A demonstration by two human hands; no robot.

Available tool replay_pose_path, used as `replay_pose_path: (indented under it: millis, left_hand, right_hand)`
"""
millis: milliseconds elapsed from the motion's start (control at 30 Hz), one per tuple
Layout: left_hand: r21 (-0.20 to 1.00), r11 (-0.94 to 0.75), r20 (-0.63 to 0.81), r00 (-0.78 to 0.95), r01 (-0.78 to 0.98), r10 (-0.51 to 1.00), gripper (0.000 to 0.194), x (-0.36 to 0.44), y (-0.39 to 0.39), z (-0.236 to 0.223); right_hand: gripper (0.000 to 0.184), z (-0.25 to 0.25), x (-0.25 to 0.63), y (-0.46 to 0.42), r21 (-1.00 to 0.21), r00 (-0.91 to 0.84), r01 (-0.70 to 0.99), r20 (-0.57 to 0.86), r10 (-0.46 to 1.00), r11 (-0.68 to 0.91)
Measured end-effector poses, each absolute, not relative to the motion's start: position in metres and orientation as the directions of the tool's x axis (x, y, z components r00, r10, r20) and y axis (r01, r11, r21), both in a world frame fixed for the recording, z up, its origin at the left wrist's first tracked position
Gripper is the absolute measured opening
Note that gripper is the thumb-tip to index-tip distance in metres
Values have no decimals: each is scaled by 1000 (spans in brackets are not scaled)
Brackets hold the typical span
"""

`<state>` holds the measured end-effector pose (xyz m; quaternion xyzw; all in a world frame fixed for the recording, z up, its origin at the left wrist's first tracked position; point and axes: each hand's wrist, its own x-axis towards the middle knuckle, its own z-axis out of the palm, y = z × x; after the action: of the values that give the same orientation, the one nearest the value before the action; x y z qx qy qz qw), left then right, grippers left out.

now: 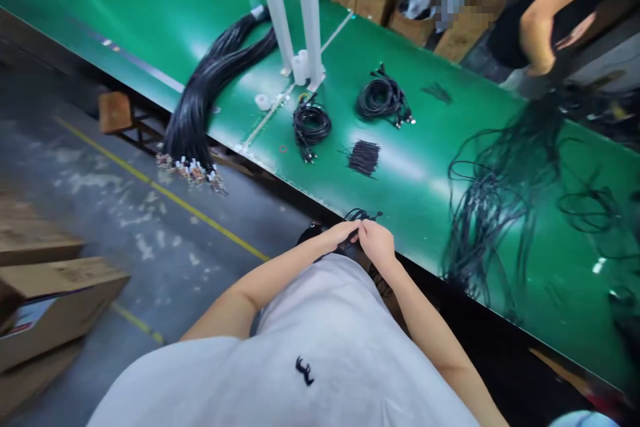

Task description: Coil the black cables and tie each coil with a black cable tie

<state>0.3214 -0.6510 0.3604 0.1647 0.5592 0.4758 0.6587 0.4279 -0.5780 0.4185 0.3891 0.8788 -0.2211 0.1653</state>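
At the near edge of the green table, my left hand [344, 233] and my right hand [378, 241] meet with their fingers closed. Between them is a small coil of black cable [359, 214], its loops showing just beyond my fingertips. The part inside my fingers is hidden. Farther in on the table lies a neat stack of short black ties [364, 157]. Two coiled black cable bundles rest beyond it, a smaller one [312, 123] to the left and a larger one [383, 97] to the right.
A thick bundle of black cables [200, 100] hangs over the edge of the green table [415, 207] at left. White posts [311, 20] rise mid-table. Loose tangled cables [487, 213] spread at right, near a co-worker's arm [543, 20]. Cardboard boxes [65, 300] stand on the floor at left.
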Motion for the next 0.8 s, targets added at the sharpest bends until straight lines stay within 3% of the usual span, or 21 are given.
replay_pose_path:
  millis: [200,367,533,700,767,800]
  left_hand:
    - [693,367,-538,-107,-621,836,45,260,-624,371]
    - [552,-9,-466,-318,-834,826,39,153,-542,386]
    - [585,-236,-456,-556,-776,695,41,55,-477,359]
    - [723,-100,-592,-687,-684,421,45,5,-482,320]
    - [836,76,-525,-752,-543,400,49,-2,-497,319]
    - [882,199,-469,-755,-427,459,48,-2,-504,322]
  right_hand:
    - [31,405,426,-575,-645,-694,652,-296,656,399]
    - [30,387,435,-583,-651,-561,731,-402,723,206]
    - [30,359,444,-628,-587,-481,803,-537,693,103]
    - [34,344,430,-677,-453,-442,881,-681,584,139]
    - [36,342,422,-685,-428,-429,893,-723,542,137]
    - [37,342,418,-688,-418,-417,900,-734,536,126]
